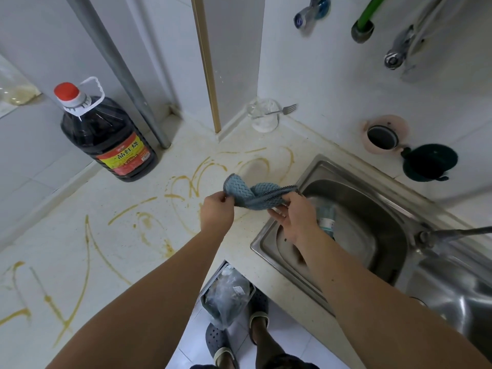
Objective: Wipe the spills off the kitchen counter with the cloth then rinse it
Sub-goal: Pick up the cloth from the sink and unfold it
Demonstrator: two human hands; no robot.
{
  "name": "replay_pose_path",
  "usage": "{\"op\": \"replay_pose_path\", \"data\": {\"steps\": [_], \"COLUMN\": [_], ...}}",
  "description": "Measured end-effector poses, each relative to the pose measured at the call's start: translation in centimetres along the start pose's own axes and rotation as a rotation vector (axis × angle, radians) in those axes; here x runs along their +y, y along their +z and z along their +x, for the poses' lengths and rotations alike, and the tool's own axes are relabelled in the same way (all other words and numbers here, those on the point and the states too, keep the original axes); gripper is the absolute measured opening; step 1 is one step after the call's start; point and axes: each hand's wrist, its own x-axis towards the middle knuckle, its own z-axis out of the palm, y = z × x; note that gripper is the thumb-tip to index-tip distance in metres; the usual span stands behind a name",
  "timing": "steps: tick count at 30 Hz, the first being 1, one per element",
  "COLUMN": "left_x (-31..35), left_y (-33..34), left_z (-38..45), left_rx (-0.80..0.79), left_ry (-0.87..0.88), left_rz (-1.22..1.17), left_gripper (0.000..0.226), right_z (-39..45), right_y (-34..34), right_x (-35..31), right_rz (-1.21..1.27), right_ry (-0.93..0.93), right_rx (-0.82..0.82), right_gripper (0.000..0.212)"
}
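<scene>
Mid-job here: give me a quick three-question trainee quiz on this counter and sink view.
1. True or false: the yellow spills on the counter are already wiped away.
2. Which hands hold the blue cloth? A) left only B) right only C) both
3. Fill in: the fork rests across a ____ in the corner.

Key: 1 false, the streaks are on the counter. 2 C, the left hand and right hand each grip an end. 3 glass.
</scene>
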Motion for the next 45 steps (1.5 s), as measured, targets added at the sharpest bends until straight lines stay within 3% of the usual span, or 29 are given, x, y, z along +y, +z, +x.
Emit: {"op": "replay_pose_path", "data": {"steps": [2,3,5,7,12,16,21,23,25,27,30,32,33,34,36,38,41,45], "left_x": [0.1,0.4,1.7,2.5,2.5,2.1,2.4,2.5,2.4,2.7,2.6,2.2,1.8,1.7,1.8,2.7,3.3,3.7], "left_y": [0.1,0.3,1.0,1.5,1.5,1.9,0.5,0.0,0.1,0.1,-0.5,-1.1,-1.2,-1.2,-1.2,-1.1,-1.4,-2.0], "left_z": [-0.6,-0.9,-1.6,-1.8,-1.7,-1.4,-0.1,0.6,1.6,2.0,2.6,2.9,3.1,3.1,2.8,2.2,2.4,3.2], "left_rx": [-0.067,-0.095,-0.216,-0.327,-0.398,-0.256,-0.154,-0.157,-0.183,-0.197,-0.136,-0.249,-0.353,-0.455,-0.560,-0.469,-0.284,-0.273], "left_ry": [0.033,0.101,0.223,0.219,0.203,0.115,-0.109,-0.134,-0.157,-0.175,-0.177,-0.212,-0.209,-0.172,-0.033,0.071,0.125,0.229], "left_rz": [0.127,0.101,-0.046,-0.135,-0.208,-0.130,-0.250,-0.222,-0.248,-0.263,-0.168,-0.190,-0.189,-0.149,0.006,0.144,0.206,0.495], "left_gripper": [0.057,0.061,0.041,0.022,0.021,0.015,0.023,0.028,0.036,0.041,0.070,0.110,0.119,0.113,0.072,0.038,0.034,0.032], "right_z": [-0.3,-0.4,-0.6,-0.5,-0.3,0.0,2.3,2.2,1.4,1.2,1.7,2.1,2.2,2.3,2.1,1.8,1.8,2.2], "right_y": [0.3,0.6,1.2,1.4,0.7,0.0,-1.2,-1.3,-1.0,-0.6,-0.1,0.1,0.0,-0.1,-0.3,-0.4,-1.1,-1.6], "right_x": [-0.5,-0.7,-1.2,-1.5,-2.3,-2.3,-2.9,-3.2,-2.9,-2.4,-2.5,-3.0,-3.3,-3.5,-3.9,-4.2,-4.6,-5.3], "right_rz": [-0.082,-0.147,-0.308,-0.446,-0.542,-0.466,-0.184,-0.216,-0.523,-0.704,-0.473,-0.230,-0.139,-0.098,-0.152,-0.322,-0.763,-1.158], "right_ry": [-0.035,-0.055,-0.115,-0.179,-0.204,-0.135,-0.046,0.063,0.161,0.175,0.101,0.088,0.088,0.085,0.068,0.038,-0.093,-0.202], "right_rx": [-0.058,-0.087,-0.144,-0.165,-0.183,-0.201,0.046,-0.076,-0.202,-0.210,-0.133,-0.108,-0.111,-0.120,-0.152,-0.179,-0.145,-0.163], "right_gripper": [0.028,0.027,0.025,0.021,0.018,0.020,0.025,0.035,0.044,0.041,0.048,0.044,0.041,0.038,0.029,0.026,0.030,0.041]}}
